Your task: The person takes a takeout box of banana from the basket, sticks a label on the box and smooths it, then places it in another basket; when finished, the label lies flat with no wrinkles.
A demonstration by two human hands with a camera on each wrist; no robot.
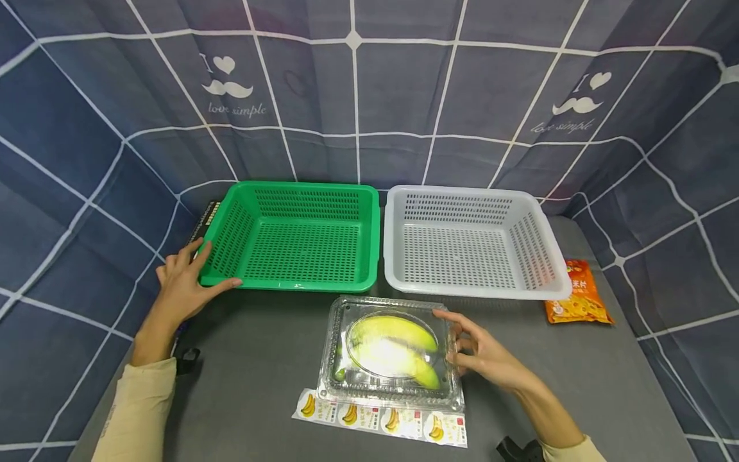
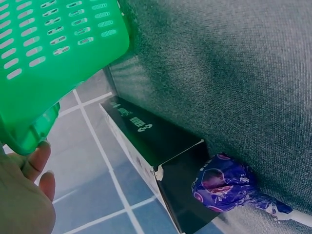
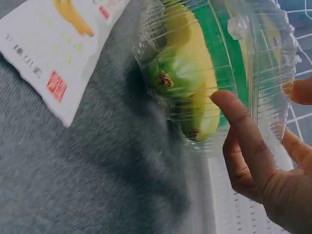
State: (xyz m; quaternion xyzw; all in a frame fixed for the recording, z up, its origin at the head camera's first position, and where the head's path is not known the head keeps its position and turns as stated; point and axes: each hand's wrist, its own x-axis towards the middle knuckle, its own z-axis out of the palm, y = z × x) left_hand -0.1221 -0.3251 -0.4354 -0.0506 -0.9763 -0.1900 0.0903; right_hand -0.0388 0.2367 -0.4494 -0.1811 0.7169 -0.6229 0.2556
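Observation:
A clear plastic clamshell box (image 1: 392, 398) with two yellow-green bananas (image 1: 395, 350) inside is on the grey table, in front of two baskets. My right hand (image 1: 487, 353) holds it by its right edge, fingers spread over the lid and side; the right wrist view shows the green banana ends (image 3: 175, 73) through the ribbed plastic. At the far left, my left hand (image 1: 183, 285) grips the front left corner of a green basket (image 1: 288, 285), thumb along the front rim. In the left wrist view, fingertips (image 2: 41, 148) reach under that rim.
A white basket (image 1: 479, 292) stands right of the green one, with an orange snack bag (image 1: 579, 295) beside it. A strip of banana labels (image 1: 381, 420) lies by the clamshell's front edge. Left of the green basket are a black box (image 2: 146, 129) and a purple-wrapped lollipop (image 2: 224, 183).

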